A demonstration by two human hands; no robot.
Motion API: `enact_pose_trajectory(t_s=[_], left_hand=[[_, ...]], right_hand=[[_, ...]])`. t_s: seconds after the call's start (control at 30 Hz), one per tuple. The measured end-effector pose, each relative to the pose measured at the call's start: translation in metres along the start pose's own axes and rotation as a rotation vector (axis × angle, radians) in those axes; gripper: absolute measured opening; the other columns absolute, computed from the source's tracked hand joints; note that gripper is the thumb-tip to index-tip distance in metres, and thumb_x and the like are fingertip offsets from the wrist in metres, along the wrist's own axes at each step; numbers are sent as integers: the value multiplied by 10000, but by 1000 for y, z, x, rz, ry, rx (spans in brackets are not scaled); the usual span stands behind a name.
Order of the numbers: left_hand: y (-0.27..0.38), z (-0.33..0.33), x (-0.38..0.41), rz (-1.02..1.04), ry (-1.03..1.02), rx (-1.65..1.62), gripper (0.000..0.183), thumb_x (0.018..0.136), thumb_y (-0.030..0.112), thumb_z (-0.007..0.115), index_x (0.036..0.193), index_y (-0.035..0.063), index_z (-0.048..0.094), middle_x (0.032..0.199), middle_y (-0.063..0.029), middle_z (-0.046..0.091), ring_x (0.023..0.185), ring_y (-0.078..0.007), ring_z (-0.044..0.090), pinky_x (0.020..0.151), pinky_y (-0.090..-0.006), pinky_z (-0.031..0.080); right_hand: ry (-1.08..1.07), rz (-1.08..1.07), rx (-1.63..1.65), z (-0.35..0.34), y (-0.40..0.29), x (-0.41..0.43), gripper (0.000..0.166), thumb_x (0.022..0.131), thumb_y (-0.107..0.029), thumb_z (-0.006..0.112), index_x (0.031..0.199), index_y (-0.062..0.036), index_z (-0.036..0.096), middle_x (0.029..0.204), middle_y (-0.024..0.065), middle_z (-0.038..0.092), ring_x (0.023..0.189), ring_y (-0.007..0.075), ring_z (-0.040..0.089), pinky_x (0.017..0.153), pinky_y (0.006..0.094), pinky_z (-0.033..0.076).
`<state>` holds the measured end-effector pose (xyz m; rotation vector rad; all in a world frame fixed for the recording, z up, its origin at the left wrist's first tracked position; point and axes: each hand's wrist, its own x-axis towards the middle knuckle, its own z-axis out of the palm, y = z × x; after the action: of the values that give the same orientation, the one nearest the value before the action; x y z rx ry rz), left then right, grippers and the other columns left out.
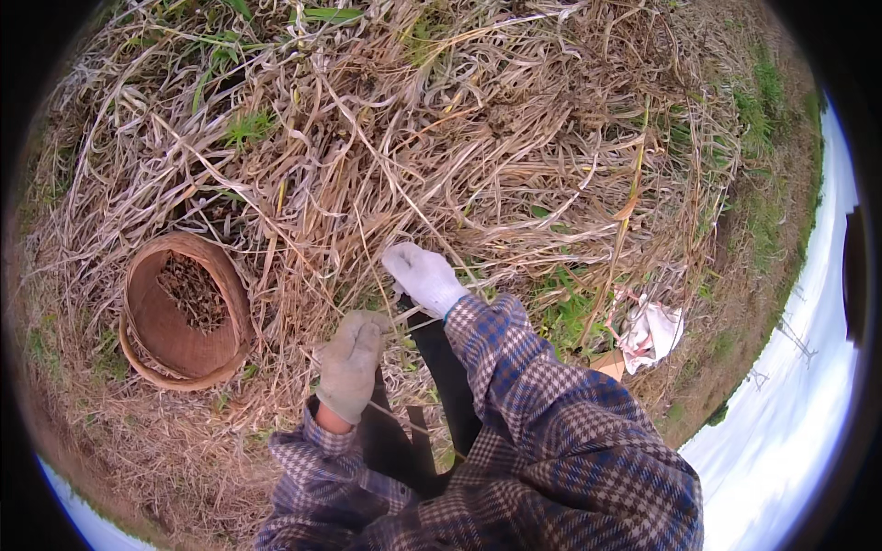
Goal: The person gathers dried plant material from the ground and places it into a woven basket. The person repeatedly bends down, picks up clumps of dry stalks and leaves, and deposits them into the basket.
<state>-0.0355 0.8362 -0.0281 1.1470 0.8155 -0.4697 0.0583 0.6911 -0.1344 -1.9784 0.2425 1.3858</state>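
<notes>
My left hand (351,365), in a beige work glove, is low in front of my body with its fingers closed. Thin dry grass stalks (406,321) stick out at its fingertips and run toward my other sleeve. My right hand (424,275), in a white knit glove, is a little farther forward and to the right, over the matted straw. Its fingers are curled; whether anything is inside them is hidden. To the left of both hands, a round woven basket (186,351) leans in the grass, holding a pile of small brown dried plant pieces (193,293).
Dry flattened grass (386,151) covers the ground, with green weeds (565,310) growing through it. A white bag with red marks (651,334) lies to the right beside a tan, cardboard-like piece (610,364). My black-clad legs (441,372) are below my hands.
</notes>
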Motion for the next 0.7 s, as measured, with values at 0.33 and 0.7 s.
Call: enact_pose_trajectory(t_s=[0.33,0.7], left_hand=[[38,1,-2,-50,6,-210,187,967,123,499,1095,-2,556,652,20,495,469,-22,348,413,-182,261],[22,97,91,-144,-233,-258,219,958,133,480,1111,-4,555,790,-33,585,544,-69,475,469,-199,384]], right_hand=[[454,-22,312,-93,10,36,295,953,-253,565,1142,-44,653,807,13,675,629,65,585,596,201,486],[143,133,-619,-107,0,146,607,899,-498,465,1294,-42,528,1210,241,600,1125,383,571,964,451,448]])
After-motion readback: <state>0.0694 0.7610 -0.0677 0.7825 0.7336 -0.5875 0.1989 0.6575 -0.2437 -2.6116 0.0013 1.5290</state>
